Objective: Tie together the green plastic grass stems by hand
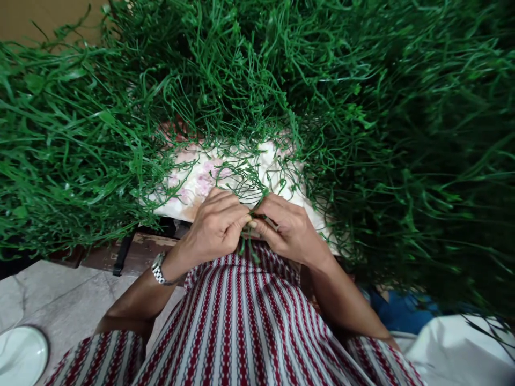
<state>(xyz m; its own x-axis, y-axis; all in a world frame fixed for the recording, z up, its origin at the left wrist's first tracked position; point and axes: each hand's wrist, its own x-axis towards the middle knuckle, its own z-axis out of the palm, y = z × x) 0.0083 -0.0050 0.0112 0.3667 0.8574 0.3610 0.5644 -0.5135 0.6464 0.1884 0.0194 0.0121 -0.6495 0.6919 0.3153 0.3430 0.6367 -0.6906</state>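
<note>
Both hands meet at the centre of the head view, thumbs nearly touching, over the near edge of a floral cloth (265, 156). My left hand (219, 222) pinches thin green stems (257, 213) between thumb and fingers. The same stems are gripped by my right hand (284, 225), whose fingers are curled. Short ends hang below the thumbs, and the longer parts spread forward over the cloth. Loose curly stems lie scattered on that cloth. A large heap of green stems (249, 69) surrounds it at the back and on both sides.
A brown wooden edge (148, 249) with a black strap (122, 256) lies below the cloth. At the lower left, a round white object (22, 354) rests on the grey floor (72, 300). White fabric (462, 348) and blue material (406, 311) are at the lower right.
</note>
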